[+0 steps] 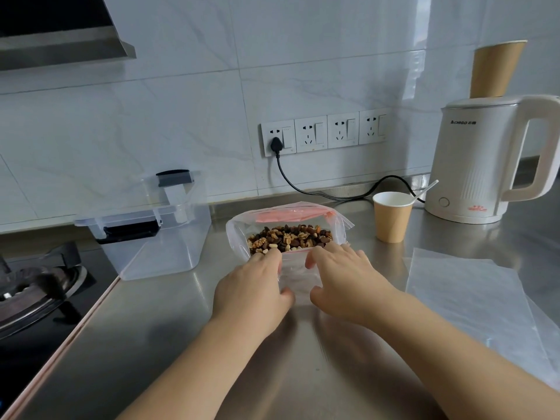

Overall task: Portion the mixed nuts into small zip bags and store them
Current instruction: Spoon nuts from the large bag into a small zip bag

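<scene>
A large clear zip bag [239, 234] with a pink seal strip stands open on the steel counter, and mixed nuts [289, 237] fill its bottom. In front of it lies a small clear zip bag [298, 275] with a red strip along its top edge. My left hand [253, 291] and my right hand [342, 283] rest on the small bag's left and right sides. The fingers reach its top edge near the nuts and the thumbs lie on its lower part. Whether they pinch the bag cannot be made out.
A clear plastic storage box [157, 237] with its lid propped stands at the left, beside a gas hob [33, 289]. A paper cup [392, 218] holding a spoon and a white kettle [481, 162] are at the right. Flat clear bags [472, 301] lie at the right front.
</scene>
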